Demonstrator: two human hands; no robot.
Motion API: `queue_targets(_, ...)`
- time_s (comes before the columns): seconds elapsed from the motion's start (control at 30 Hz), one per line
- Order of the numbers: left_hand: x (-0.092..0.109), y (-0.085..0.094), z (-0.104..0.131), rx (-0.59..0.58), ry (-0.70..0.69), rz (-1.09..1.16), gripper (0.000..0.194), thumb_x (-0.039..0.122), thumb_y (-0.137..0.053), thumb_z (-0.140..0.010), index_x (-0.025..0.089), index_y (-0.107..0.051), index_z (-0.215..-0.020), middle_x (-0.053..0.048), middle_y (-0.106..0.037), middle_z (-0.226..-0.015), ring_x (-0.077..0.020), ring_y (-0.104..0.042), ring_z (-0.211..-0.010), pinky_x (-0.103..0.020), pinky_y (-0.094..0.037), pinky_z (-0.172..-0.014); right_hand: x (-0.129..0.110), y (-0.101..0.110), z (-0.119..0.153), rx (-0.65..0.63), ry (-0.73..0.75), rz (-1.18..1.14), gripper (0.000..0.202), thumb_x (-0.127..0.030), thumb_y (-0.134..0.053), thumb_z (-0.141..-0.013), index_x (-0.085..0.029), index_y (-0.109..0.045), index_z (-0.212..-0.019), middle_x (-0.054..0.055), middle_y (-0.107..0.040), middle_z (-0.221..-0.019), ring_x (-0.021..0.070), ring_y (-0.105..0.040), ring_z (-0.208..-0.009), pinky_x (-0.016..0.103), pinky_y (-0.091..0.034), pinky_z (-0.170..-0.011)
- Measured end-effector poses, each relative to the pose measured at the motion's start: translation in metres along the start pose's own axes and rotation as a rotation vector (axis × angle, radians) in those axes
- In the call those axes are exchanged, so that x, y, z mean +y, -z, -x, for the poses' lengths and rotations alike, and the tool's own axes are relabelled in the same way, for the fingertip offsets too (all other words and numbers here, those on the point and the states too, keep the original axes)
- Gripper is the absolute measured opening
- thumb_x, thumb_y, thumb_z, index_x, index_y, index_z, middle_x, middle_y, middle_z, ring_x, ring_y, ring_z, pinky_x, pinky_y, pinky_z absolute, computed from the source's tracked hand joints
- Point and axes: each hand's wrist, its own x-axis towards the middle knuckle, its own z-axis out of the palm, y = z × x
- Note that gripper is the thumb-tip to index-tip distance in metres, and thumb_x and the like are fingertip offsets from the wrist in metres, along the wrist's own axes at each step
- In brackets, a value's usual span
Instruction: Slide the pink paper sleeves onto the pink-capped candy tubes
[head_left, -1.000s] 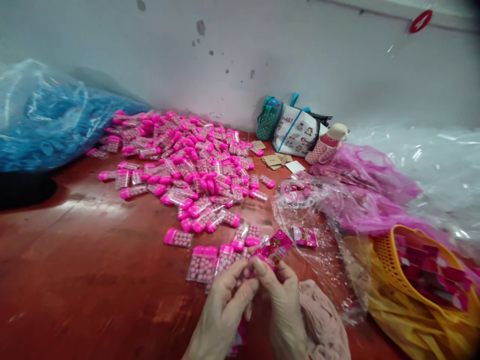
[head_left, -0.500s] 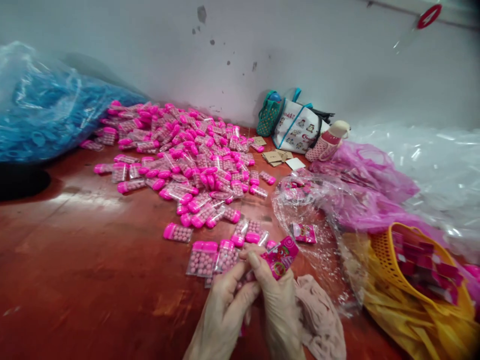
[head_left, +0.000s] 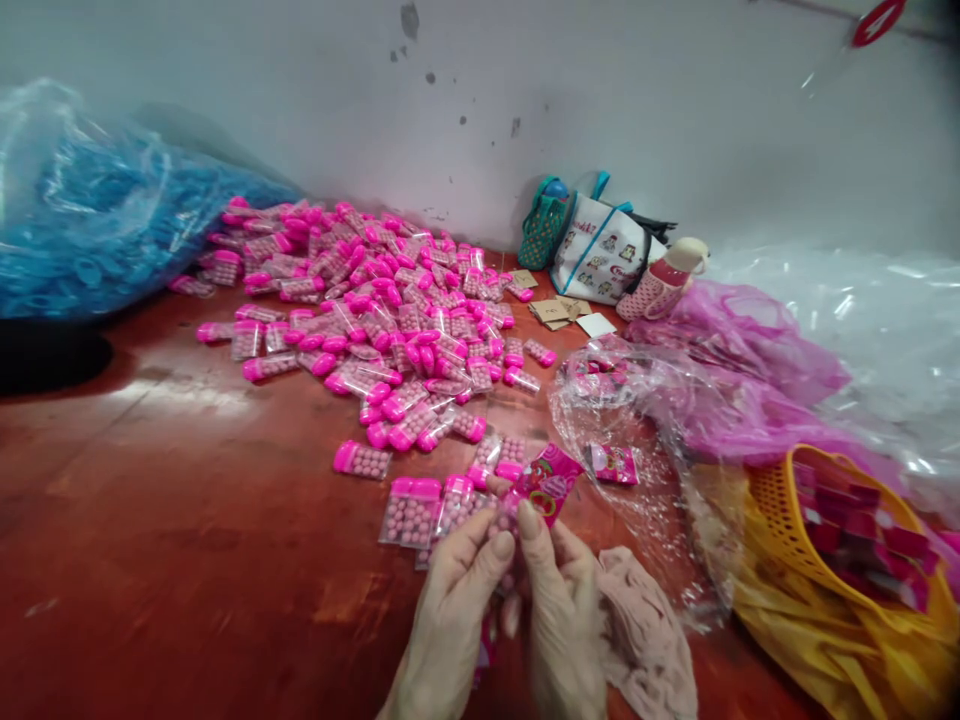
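My left hand is closed around a small clear candy box of pink balls, mostly covered by the fingers. My right hand pinches a glossy pink printed label that stands up above the thumb, against the box. Just beyond the hands, several filled boxes with pink caps lie flat side by side. A larger heap of the same boxes spreads back toward the wall. Another printed label rests on the crinkled clear plastic to the right.
To the right stands a yellow basket of pink labels, beside pink plastic bags. A beige cloth lies by my right wrist. Blue pieces fill a clear bag at left. A white tote and cardboard pieces sit near the wall.
My hands have shifted slightly, and the label now stands farther left and higher, tilted over the box. More of the pink balls shows between the thumbs. The view has moved a little.
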Motion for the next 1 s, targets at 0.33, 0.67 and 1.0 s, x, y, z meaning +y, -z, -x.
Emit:
queue_targets(0.33, -0.004, 0.002, -0.007, -0.035, 0.012, -0.1, 0.018, 0.033, -0.057, -0.082, 0.016, -0.053, -0.083, 0.006, -0.046, -0.056, -0.0032, -0.037, -0.04, -0.016, -0.025, -0.039, -0.001, 0.007, -0.013, -0.065, -0.103, -0.071, 0.026, -0.037, -0.072, -0.07, -0.016, -0.058, -0.068, -0.007, -0.054, -0.046, 0.005, -0.046, -0.029, 0.016, -0.043, -0.034)
queue_targets(0.67, 0.001, 0.0, 0.001, 0.075, -0.127, -0.307, 0.037, 0.024, -0.065, -0.072, 0.021, -0.058, -0.108, 0.002, -0.057, -0.056, -0.0112, -0.047, -0.044, -0.02, -0.034, -0.041, -0.016, 0.011, -0.019, 0.006, -0.094, 0.173, 0.023, -0.034, -0.071, -0.071, -0.015, -0.058, -0.067, -0.006, -0.056, -0.049, 0.009, -0.051, -0.043, 0.019, -0.044, -0.043)
queue_targets(1.0, 0.007, 0.009, -0.006, -0.02, -0.057, -0.249, 0.036, 0.03, -0.056, -0.083, 0.021, -0.049, -0.117, 0.002, -0.054, -0.067, -0.0063, -0.041, -0.045, -0.018, -0.032, -0.041, -0.001, 0.017, -0.02, -0.04, -0.068, -0.036, 0.034, -0.046, -0.075, -0.064, -0.014, -0.062, -0.065, -0.001, -0.06, -0.053, 0.011, -0.054, -0.046, 0.021, -0.045, -0.044)
